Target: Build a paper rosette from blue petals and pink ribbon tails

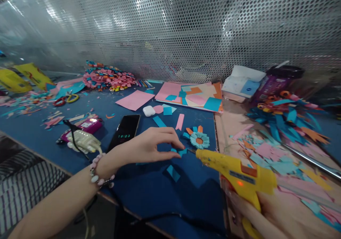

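Observation:
My left hand (157, 144), with a beaded bracelet at the wrist, pinches a small blue paper strip (182, 152) between thumb and fingers. My right hand (269, 214) is wrapped round the handle of a yellow glue gun (237, 171), whose red light glows. The gun's nozzle points left and sits right by the pinched strip; whether they touch I cannot tell. Just behind the nozzle lies a paper flower (199, 139) with light blue loops, an orange middle and a few orange and blue petals. Loose on the blue table in front is another blue strip (173, 173).
A phone (125, 130), a white earbud case (149, 111) and a purple power bank (87, 125) lie left. Scissors (66, 99) and a heap of paper pieces (106, 77) are further back. Paper sheets (189, 96) lie behind; at right are scraps (271, 155) and a purple jar (278, 82).

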`<control>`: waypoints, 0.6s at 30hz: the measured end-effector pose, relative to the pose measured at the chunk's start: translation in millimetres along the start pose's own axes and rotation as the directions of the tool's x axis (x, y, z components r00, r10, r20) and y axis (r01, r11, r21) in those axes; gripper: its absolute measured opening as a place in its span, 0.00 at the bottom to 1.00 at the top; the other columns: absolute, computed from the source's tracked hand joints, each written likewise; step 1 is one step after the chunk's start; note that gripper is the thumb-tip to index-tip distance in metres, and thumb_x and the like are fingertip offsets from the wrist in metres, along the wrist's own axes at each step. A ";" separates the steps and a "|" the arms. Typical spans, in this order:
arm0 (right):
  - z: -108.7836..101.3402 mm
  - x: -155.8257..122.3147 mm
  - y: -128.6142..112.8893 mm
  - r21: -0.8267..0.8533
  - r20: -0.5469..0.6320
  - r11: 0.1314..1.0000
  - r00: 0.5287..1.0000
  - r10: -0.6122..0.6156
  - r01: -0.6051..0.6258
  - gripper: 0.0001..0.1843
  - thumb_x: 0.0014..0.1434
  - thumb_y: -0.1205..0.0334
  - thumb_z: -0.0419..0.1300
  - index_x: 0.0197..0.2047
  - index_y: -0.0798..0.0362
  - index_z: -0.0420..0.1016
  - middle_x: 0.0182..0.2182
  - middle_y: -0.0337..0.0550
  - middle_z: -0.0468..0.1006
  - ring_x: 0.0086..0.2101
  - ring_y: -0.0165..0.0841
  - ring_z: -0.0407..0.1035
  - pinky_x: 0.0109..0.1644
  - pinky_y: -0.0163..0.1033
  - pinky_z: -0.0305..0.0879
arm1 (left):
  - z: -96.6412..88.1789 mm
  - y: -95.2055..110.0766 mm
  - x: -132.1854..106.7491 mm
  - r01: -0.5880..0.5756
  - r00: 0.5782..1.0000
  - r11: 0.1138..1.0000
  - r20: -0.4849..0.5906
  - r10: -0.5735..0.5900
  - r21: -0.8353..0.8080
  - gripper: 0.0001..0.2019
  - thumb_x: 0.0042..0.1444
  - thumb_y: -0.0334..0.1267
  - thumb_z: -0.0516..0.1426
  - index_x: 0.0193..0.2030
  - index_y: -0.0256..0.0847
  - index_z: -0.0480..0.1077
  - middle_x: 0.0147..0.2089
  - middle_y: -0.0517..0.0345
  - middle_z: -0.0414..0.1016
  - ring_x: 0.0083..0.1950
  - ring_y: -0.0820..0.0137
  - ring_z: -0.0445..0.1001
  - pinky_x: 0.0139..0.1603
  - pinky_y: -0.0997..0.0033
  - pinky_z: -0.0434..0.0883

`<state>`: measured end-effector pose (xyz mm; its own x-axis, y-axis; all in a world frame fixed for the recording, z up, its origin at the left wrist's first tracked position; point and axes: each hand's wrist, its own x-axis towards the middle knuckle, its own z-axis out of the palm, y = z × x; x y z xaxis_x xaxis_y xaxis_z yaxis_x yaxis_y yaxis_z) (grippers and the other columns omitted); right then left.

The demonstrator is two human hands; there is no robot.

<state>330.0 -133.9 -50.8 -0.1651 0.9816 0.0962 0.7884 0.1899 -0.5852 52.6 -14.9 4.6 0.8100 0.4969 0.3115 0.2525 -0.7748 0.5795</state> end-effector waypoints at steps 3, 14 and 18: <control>-0.8 0.4 -1.2 0.051 0.019 0.998 1.000 0.022 -0.023 0.17 0.62 0.52 0.52 0.48 0.48 0.76 0.46 0.40 0.80 0.45 0.40 0.75 0.47 0.36 0.74 | -0.2 -0.3 0.2 -0.003 1.000 1.000 -0.002 0.003 -0.002 0.08 0.58 0.34 0.59 0.44 0.38 0.73 0.41 0.53 0.74 0.42 0.72 0.73 0.44 0.73 0.71; -3.7 3.5 -12.1 0.127 0.020 0.991 0.999 0.034 -0.036 0.18 0.60 0.52 0.52 0.46 0.48 0.78 0.43 0.41 0.81 0.42 0.42 0.76 0.44 0.38 0.76 | -0.3 0.0 0.2 -0.016 1.000 1.000 0.004 0.016 0.007 0.08 0.58 0.33 0.59 0.44 0.37 0.73 0.41 0.53 0.74 0.42 0.72 0.73 0.44 0.74 0.70; -8.4 8.3 -20.8 0.129 -0.040 0.991 0.999 0.032 -0.027 0.16 0.57 0.51 0.54 0.39 0.48 0.80 0.39 0.41 0.82 0.39 0.43 0.77 0.41 0.39 0.77 | -0.4 0.0 -0.2 -0.018 1.000 1.000 0.010 0.018 0.012 0.08 0.58 0.33 0.59 0.44 0.36 0.73 0.41 0.53 0.74 0.42 0.72 0.73 0.44 0.74 0.70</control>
<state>317.2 -129.6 -31.0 -0.1163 0.9872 0.1093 0.7097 0.1595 -0.6862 52.3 -14.8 4.8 0.8197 0.4791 0.3141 0.2440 -0.7881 0.5651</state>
